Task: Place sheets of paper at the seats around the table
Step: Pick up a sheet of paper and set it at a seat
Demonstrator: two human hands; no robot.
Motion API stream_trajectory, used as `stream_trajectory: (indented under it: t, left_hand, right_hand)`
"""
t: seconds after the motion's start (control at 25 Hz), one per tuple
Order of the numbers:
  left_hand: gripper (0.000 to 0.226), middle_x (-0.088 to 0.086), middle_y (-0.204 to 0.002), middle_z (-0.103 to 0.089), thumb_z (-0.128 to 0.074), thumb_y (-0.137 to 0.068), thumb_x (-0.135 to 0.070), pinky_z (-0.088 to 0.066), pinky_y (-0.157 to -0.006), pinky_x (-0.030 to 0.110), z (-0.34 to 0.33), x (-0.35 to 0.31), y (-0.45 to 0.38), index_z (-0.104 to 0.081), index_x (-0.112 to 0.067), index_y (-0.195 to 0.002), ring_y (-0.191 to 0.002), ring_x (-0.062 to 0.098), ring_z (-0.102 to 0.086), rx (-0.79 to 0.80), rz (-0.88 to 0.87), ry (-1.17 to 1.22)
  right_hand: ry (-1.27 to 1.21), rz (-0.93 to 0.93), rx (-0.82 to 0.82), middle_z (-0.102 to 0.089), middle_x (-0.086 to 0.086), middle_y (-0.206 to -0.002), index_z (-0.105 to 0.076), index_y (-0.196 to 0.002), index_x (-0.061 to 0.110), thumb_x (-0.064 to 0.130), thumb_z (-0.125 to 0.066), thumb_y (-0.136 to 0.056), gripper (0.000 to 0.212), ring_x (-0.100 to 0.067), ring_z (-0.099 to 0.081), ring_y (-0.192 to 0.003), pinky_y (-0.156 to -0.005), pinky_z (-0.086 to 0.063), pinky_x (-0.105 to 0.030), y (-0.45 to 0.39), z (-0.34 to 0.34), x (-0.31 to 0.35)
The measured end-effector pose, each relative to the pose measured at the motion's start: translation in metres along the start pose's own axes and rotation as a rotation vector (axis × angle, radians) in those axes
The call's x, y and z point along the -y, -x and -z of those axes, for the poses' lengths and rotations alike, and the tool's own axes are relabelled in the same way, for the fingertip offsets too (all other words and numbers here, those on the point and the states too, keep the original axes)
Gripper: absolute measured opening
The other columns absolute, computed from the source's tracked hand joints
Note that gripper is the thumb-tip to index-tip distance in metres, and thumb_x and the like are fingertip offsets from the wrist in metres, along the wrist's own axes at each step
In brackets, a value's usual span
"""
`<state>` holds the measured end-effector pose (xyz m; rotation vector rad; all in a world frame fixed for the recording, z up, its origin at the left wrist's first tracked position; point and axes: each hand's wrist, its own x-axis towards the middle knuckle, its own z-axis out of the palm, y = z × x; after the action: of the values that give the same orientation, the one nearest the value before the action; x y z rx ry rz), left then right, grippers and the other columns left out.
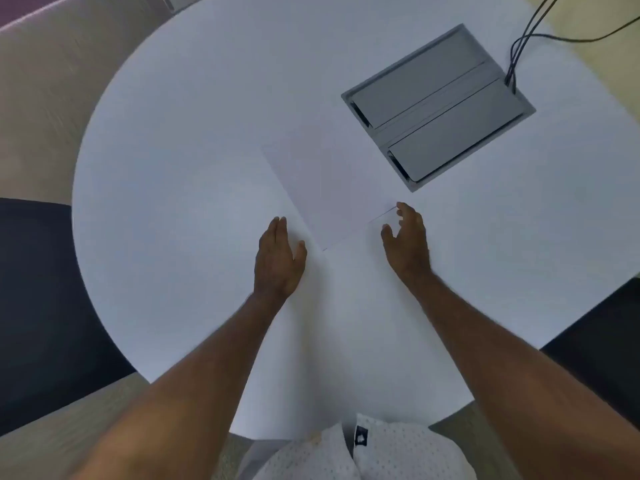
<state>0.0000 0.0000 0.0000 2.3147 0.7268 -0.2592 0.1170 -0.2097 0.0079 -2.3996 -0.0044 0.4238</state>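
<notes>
A sheet of paper [329, 192] lies flat mid-bench [173, 150], between the open, empty left hand [278, 258] and right hand [407, 237]. Judged next: it must be gripped and carried to a seat.

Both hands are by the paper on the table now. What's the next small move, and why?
Probably close the right hand on the paper corner. Its curled fingers sit at that slightly lifted edge, while the left hand lies open beside the sheet, holding nothing.

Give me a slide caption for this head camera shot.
Both hands, left and right, flank white paper on a round white table.
</notes>
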Motion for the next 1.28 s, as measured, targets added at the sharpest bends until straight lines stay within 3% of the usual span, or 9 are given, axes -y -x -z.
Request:
stream_trajectory:
  t: [0.16,0.36,0.48,0.68,0.92,1.08,1.2,1.28]
  left_hand:
    - [0.065,0.009,-0.169,-0.026,-0.048,-0.105,-0.032,-0.023,-0.125,0.041,-0.002,-0.007,-0.036,-0.024,-0.009,-0.161,-0.156,0.028,-0.021,-0.021,0.135,0.170]
    - [0.066,0.010,-0.170,-0.024,-0.051,-0.105,-0.030,-0.017,-0.125,0.034,-0.011,-0.001,-0.080,-0.024,-0.007,-0.161,-0.157,0.026,-0.019,-0.030,0.095,0.144]
    - [0.066,0.008,-0.172,-0.018,-0.052,-0.104,-0.031,-0.013,-0.121,0.028,-0.020,0.005,-0.093,-0.025,-0.010,-0.161,-0.159,0.023,-0.013,-0.045,0.036,0.104]
    - [0.072,0.012,-0.174,-0.008,-0.053,-0.102,-0.034,-0.010,-0.130,0.040,-0.036,0.016,-0.107,-0.021,-0.007,-0.162,-0.161,0.027,-0.006,-0.019,-0.095,-0.105]
    - [0.076,0.016,-0.173,-0.005,-0.049,-0.103,-0.038,-0.011,-0.130,0.047,-0.049,0.022,-0.110,-0.015,-0.005,-0.163,-0.161,0.032,-0.003,0.045,-0.118,-0.267]
    - [0.076,0.015,-0.173,-0.003,-0.046,-0.104,-0.039,-0.009,-0.130,0.046,-0.051,0.022,-0.109,-0.012,-0.005,-0.163,-0.161,0.031,0.000,0.052,-0.106,-0.276]
    - [0.076,0.015,-0.174,-0.001,-0.046,-0.105,-0.037,-0.007,-0.130,0.046,-0.050,0.021,-0.108,-0.010,-0.005,-0.163,-0.161,0.030,0.001,0.054,-0.106,-0.261]
    - [0.075,0.014,-0.174,-0.001,-0.046,-0.105,-0.035,-0.006,-0.130,0.045,-0.049,0.021,-0.108,-0.009,-0.006,-0.164,-0.161,0.029,0.002,0.048,-0.106,-0.233]
  right_hand:
    - [-0.102,-0.062,0.004,-0.057,-0.010,-0.136,-0.049,-0.143,0.011,0.013,-0.062,-0.099,0.046,-0.022,-0.060,-0.113,-0.093,-0.045,-0.026,-0.036,-0.012,-0.001]
    - [-0.152,-0.077,-0.040,-0.059,-0.007,-0.134,-0.053,-0.140,0.015,0.016,-0.065,-0.097,0.044,-0.016,-0.059,-0.108,-0.087,-0.043,-0.022,-0.089,-0.023,0.000]
    - [-0.133,-0.061,-0.054,-0.057,-0.008,-0.136,-0.053,-0.140,0.014,0.018,-0.066,-0.097,0.046,-0.018,-0.058,-0.117,-0.093,-0.046,-0.026,-0.111,-0.030,0.002]
    - [0.072,-0.034,-0.033,-0.050,-0.011,-0.148,-0.049,-0.147,0.013,0.027,-0.067,-0.097,0.054,-0.029,-0.040,-0.142,-0.113,-0.043,-0.045,-0.132,-0.045,0.001]
    - [0.173,-0.009,-0.002,-0.048,-0.011,-0.150,-0.053,-0.145,0.011,0.027,-0.067,-0.098,0.051,-0.028,-0.037,-0.145,-0.113,-0.041,-0.042,-0.137,-0.055,0.000]
    - [0.106,0.025,-0.063,-0.056,-0.010,-0.136,-0.062,-0.134,0.011,0.016,-0.067,-0.098,0.037,-0.025,-0.052,-0.128,-0.106,-0.051,-0.038,-0.138,-0.054,0.002]
    - [0.029,0.042,-0.105,-0.062,-0.006,-0.110,-0.067,-0.120,0.011,0.010,-0.067,-0.097,0.023,-0.018,-0.061,-0.098,-0.091,-0.058,-0.033,-0.141,-0.050,0.004]
    - [-0.021,0.020,-0.117,-0.064,-0.004,-0.099,-0.069,-0.114,0.010,0.009,-0.067,-0.096,0.018,-0.016,-0.061,-0.091,-0.088,-0.057,-0.032,-0.143,-0.049,0.003]
